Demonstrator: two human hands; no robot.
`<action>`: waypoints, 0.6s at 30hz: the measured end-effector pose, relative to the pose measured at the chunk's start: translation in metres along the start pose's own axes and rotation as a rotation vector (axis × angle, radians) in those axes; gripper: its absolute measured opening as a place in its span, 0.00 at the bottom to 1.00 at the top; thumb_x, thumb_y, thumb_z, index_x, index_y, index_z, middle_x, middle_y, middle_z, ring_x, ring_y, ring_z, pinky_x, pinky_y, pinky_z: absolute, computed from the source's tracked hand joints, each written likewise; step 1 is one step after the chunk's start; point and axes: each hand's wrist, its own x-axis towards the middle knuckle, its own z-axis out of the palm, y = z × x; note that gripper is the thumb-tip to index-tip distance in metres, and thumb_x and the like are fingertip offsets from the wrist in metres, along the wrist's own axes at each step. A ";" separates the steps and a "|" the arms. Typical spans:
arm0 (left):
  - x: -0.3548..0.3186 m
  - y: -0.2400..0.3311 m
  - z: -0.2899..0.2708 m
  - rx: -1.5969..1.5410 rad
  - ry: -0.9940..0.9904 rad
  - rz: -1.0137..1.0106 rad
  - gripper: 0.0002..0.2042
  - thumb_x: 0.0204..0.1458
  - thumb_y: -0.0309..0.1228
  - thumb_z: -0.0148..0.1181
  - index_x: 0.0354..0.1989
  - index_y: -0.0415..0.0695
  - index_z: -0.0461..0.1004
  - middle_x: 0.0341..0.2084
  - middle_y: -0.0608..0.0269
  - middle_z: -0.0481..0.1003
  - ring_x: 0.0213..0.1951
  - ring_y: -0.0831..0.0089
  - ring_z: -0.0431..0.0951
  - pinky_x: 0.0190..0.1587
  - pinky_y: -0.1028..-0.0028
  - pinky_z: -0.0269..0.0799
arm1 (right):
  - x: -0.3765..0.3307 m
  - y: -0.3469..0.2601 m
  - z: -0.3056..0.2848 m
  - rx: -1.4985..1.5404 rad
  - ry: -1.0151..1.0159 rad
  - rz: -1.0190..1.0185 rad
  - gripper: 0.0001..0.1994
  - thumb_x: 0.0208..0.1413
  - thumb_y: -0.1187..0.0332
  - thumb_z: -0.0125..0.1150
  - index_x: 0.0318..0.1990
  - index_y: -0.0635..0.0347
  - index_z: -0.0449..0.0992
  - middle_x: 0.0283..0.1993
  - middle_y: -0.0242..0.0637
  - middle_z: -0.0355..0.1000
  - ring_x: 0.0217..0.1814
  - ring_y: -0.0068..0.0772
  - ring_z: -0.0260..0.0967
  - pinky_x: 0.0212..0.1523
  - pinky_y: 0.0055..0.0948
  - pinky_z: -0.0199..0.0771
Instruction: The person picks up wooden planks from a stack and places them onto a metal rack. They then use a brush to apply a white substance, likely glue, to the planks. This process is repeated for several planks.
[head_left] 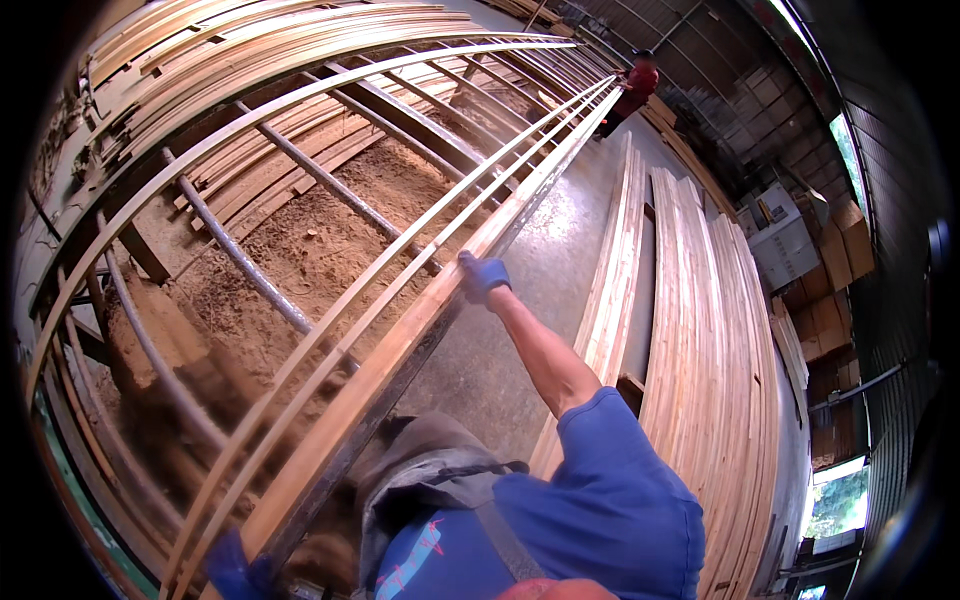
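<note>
Centrally, the right hand (485, 277) holds the long board (365, 400); at lower left, the left hand (236, 567) blurs, its grip unclear.

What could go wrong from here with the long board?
The long board runs toward the person in red; a hard shove might bump them. The right hand grips its edge close to the narrow strips, so fingers could get pinched if those shift.
</note>
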 end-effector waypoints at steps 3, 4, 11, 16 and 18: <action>0.018 -0.019 0.015 -0.160 -0.067 0.026 0.24 0.50 0.44 0.62 0.52 0.41 0.73 0.42 0.48 0.77 0.43 0.49 0.77 0.48 0.56 0.71 | 0.007 0.003 -0.004 -0.240 0.022 -0.121 0.25 0.56 0.46 0.55 0.35 0.66 0.78 0.26 0.46 0.76 0.23 0.42 0.75 0.28 0.38 0.77; 0.020 -0.022 0.021 -0.207 -0.087 0.019 0.23 0.51 0.43 0.61 0.51 0.40 0.73 0.42 0.47 0.77 0.43 0.48 0.77 0.48 0.56 0.72 | 0.015 -0.004 -0.006 -0.293 -0.019 -0.062 0.27 0.57 0.45 0.56 0.33 0.67 0.78 0.24 0.45 0.75 0.22 0.40 0.75 0.26 0.37 0.76; 0.019 -0.046 0.088 -0.416 -0.284 -0.125 0.20 0.53 0.45 0.59 0.49 0.45 0.75 0.37 0.46 0.77 0.39 0.50 0.77 0.43 0.58 0.74 | -0.059 -0.030 -0.001 -0.857 0.017 -0.947 0.22 0.52 0.49 0.59 0.49 0.54 0.77 0.46 0.43 0.77 0.51 0.47 0.72 0.54 0.43 0.71; 0.042 0.015 0.063 -0.211 -0.070 -0.129 0.14 0.57 0.37 0.51 0.35 0.40 0.80 0.32 0.46 0.79 0.36 0.45 0.77 0.42 0.56 0.72 | -0.056 -0.046 0.042 -0.927 -0.318 -1.146 0.27 0.51 0.52 0.61 0.56 0.54 0.72 0.47 0.46 0.74 0.54 0.50 0.70 0.57 0.45 0.68; 0.050 0.025 0.066 -0.165 -0.071 -0.177 0.10 0.54 0.32 0.54 0.35 0.40 0.80 0.30 0.47 0.79 0.34 0.46 0.77 0.41 0.56 0.72 | -0.043 -0.061 0.046 -1.041 -0.387 -1.161 0.31 0.49 0.52 0.62 0.61 0.55 0.67 0.52 0.45 0.71 0.58 0.49 0.67 0.59 0.45 0.65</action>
